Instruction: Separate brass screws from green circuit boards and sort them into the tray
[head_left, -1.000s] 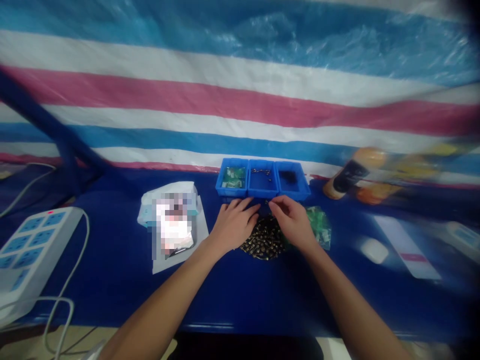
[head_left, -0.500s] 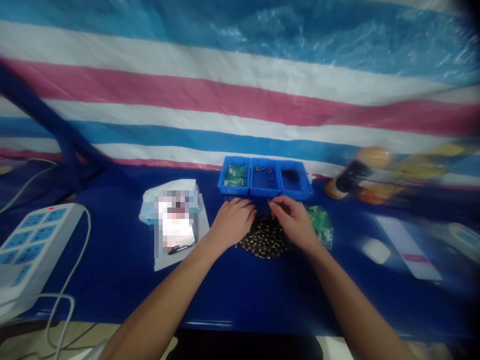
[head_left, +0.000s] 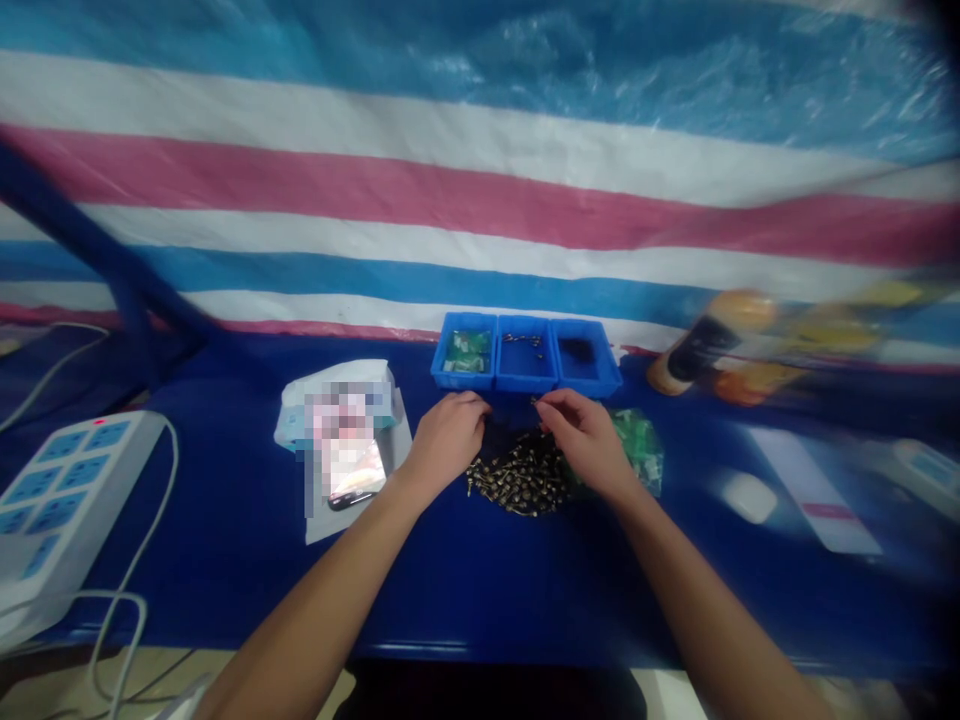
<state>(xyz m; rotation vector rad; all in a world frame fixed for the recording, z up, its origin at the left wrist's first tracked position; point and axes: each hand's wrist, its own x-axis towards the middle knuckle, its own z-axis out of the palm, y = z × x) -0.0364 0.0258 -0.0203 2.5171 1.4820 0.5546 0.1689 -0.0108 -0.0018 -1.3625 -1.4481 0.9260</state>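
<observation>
A loose heap of small dark components with gold-coloured metal ends [head_left: 521, 478] lies on the blue bench top, between my hands. My left hand [head_left: 448, 437] sits at the heap's far left edge, fingers curled down over a dark patch, and what they hold is hidden. My right hand [head_left: 583, 435] is above the heap's far right side, with thumb and fingertips pinched on what looks like a tiny metal part [head_left: 535, 401]. Behind both hands stands a blue three-compartment tray [head_left: 525, 380], holding green boards, small metal parts and dark pieces.
A bag of green circuit boards [head_left: 641, 450] lies right of the heap. On the left are a phone on white packaging [head_left: 349, 470] and a white power strip [head_left: 71, 490]. A blurred bottle [head_left: 701, 350] stands back right, before a striped plastic sheet [head_left: 480, 200].
My left hand has slid left, and the heap now spreads further left, with more dark surface showing near its far edge. My right hand has barely moved.
</observation>
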